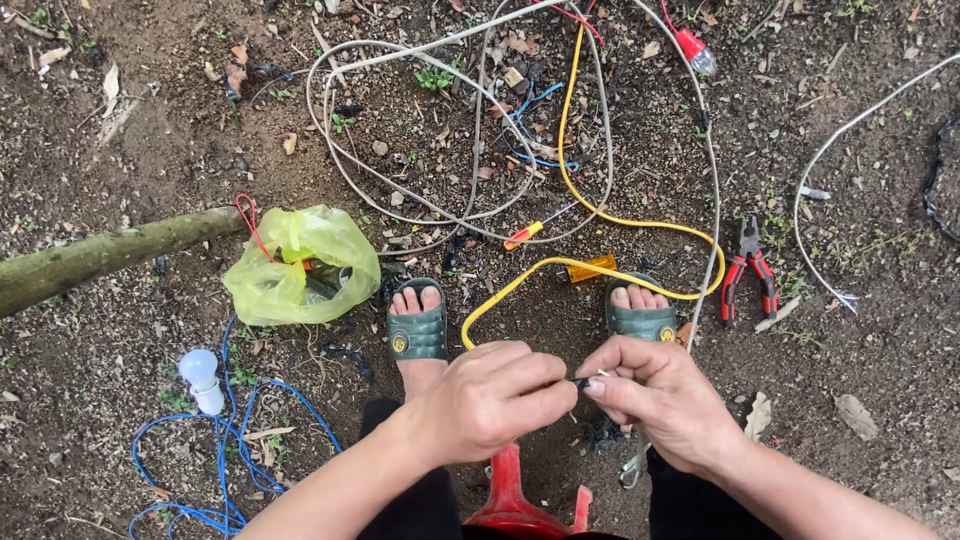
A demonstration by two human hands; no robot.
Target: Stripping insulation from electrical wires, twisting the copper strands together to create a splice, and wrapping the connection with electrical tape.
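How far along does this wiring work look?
Partway, it seems. Both hands, left hand and right hand, pinch a small dark wire end between them. The pliers lie aside on the soil. The white bulb and blue wire lie untouched.

A yellow wire (590,215), a blue wire (215,455), red-handled pliers (748,270), green sandals (418,333), a yellow-green plastic bag (295,262), a white bulb (203,379).

One head cam, looking straight down, close to the hands.
Only one view, so no overlap w/ another. Left hand (487,400) and right hand (655,392) sit near, low-centre; feet just beyond; bare soil (120,330) fills the frame; far edge at top w/ tangled wires (470,120), pliers (748,268) to the right.
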